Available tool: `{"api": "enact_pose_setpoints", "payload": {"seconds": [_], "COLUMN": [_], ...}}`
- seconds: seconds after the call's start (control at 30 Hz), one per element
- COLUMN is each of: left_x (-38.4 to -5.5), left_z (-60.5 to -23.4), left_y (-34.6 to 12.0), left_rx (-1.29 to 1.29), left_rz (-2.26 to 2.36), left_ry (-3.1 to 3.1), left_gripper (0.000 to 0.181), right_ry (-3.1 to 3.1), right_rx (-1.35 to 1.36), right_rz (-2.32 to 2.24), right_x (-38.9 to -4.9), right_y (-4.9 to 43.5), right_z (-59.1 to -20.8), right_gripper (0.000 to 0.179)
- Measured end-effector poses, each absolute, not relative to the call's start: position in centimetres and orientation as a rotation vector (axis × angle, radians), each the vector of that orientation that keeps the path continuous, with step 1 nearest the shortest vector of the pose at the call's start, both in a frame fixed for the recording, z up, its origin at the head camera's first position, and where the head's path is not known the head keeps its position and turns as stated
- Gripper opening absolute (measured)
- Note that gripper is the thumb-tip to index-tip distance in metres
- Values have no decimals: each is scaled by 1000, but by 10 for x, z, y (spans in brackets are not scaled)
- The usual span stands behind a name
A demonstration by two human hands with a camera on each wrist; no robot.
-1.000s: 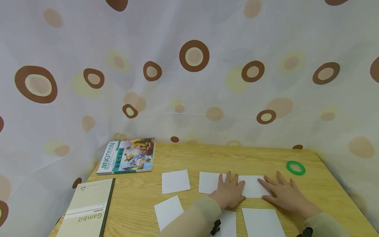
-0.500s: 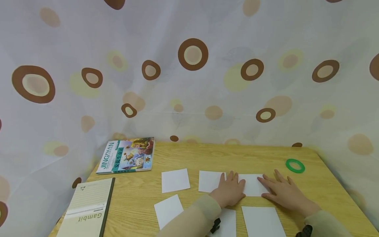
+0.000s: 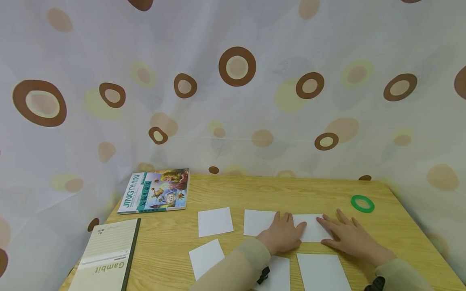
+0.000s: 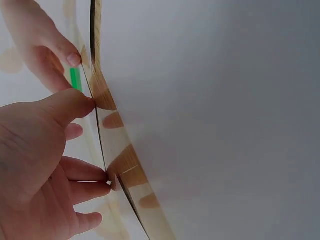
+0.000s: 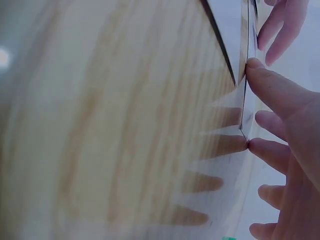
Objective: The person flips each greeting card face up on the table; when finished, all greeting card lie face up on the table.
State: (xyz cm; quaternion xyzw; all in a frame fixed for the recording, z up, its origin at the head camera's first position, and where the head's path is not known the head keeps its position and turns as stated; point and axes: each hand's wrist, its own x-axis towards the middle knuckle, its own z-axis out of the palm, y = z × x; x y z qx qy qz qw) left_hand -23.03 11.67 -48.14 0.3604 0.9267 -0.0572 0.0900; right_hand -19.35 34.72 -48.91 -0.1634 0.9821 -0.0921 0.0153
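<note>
One rectangular white paper card (image 3: 312, 233) lies between the left hand (image 3: 283, 234) and right hand (image 3: 352, 237), fingers spread, both touching it.

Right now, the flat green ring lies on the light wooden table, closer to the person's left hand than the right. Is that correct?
No: the flat green ring lies on the light wooden table closer to the person's right hand than the left hand, as the head view shows.

Lower centre: six white cards (image 3: 215, 222) (three per row) and two hands (image 3: 283, 234); lower left: one book (image 3: 154, 192), one notebook (image 3: 103, 254); lower right: one green ring (image 3: 363, 209).
</note>
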Motion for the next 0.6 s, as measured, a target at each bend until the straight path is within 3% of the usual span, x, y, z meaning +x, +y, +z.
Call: {"api": "enact_pose_setpoints", "payload": {"seconds": [0.6], "left_x": [-237], "left_z": [-485], "left_y": [102], "left_rx": [1232], "left_rz": [-101], "left_ry": [2759], "left_gripper": [50], "right_ry": [3017], "right_rx": [-488], "right_rz": [-379], "right_x": [-191], "right_y": [348], "right_z": [-487], "right_gripper": [67]}}
